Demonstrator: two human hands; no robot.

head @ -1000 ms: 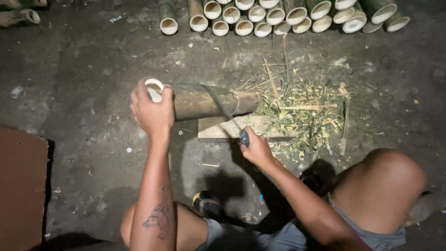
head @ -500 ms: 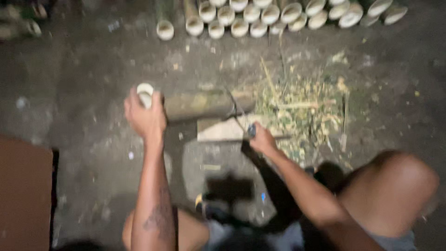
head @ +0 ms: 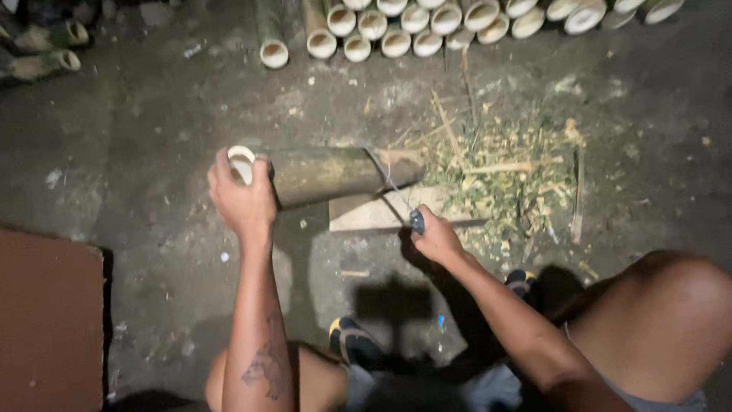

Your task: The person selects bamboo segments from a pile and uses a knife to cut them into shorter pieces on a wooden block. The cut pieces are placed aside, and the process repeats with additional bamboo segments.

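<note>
The dark concrete floor (head: 137, 137) is rough and stained, and a flat brown board (head: 46, 320) lies at the lower left, cut off by the frame. Along the top edge is a row of cut bamboo tubes (head: 427, 23); their pale round ends face the camera and look hollow, and nothing can be seen inside them. At the right of the middle spreads a heap of green and yellow bamboo shavings (head: 511, 172), thin and fibrous.

A thick bamboo section (head: 335, 174), round and olive-green, lies across a pale wooden block (head: 370, 214), with its far end beside the shavings. The left hand (head: 242, 197) is closed around its near end, where the pale cut rim shows above the fingers. The right hand (head: 436, 238) is closed on the dark handle of a knife (head: 396, 191), and the thin blade rests against the bamboo near its far end. The blade is hard to make out in the dim light.
</note>
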